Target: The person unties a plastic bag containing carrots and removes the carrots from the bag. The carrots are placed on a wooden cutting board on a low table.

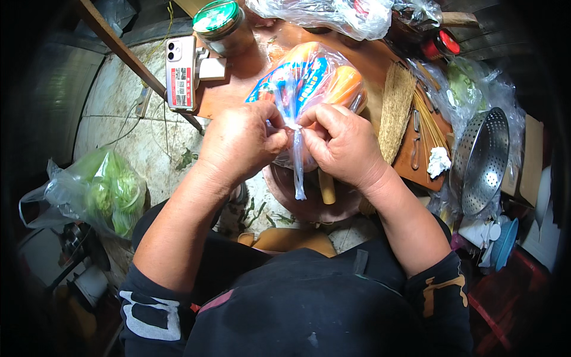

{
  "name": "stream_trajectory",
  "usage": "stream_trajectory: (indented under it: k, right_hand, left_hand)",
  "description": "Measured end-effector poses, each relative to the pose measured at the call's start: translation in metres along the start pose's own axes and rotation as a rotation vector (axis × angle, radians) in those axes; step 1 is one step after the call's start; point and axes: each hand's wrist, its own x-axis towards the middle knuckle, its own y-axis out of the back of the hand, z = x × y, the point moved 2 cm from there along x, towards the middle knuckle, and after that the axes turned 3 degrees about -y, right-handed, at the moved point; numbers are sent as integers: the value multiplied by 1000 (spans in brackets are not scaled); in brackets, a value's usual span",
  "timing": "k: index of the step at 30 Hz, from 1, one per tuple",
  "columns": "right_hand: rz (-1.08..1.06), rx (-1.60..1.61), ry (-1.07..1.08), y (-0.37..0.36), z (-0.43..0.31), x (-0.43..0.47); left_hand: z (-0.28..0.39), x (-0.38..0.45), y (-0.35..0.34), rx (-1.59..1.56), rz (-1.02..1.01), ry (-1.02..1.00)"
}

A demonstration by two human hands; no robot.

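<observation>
A clear plastic bag (298, 85) with blue and red printing lies before me on the wooden table. Orange vegetables, probably carrots (345, 85), show through its film. The bag's twisted neck (298, 165) hangs towards me, and a white knot or tie sits where it is gathered. My left hand (245, 140) pinches the left side of this tied spot between thumb and forefinger. From the right, my right hand (341, 140) pinches the same spot. The fingertips nearly meet there and partly hide the tie.
A phone (180, 73) and a green-lidded jar (221, 24) stand at the back left. To the right are a straw brush (395, 111), a peeler (416, 140), thin sticks (430, 122) and a steel colander (484, 160). Bagged green vegetables (111, 192) rest at left.
</observation>
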Motion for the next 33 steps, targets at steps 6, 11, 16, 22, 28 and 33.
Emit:
stream_trajectory:
  k: [6,11,16,22,28,33]
  right_hand:
    - [62,-175,125,-5,-3,2]
    - [-55,-128,-18,-2,1,4]
    - [-125,-47,-113,1,-2,7]
    - [-176,59,-122,5,-2,10]
    - [-245,253,-269,6,0,9]
    - [-181,51,-74,7,-2,11]
  left_hand:
    - [-2,-6,-21,-67,235,-123]
    - [-4,-8,-24,-121,236,-107]
    - [-5,-9,-31,-148,283,-104]
    - [-6,-9,-35,-271,293,-97]
    - [-12,-7,-36,-271,288,-134]
    - [-13,-8,-37,-276,292,-156]
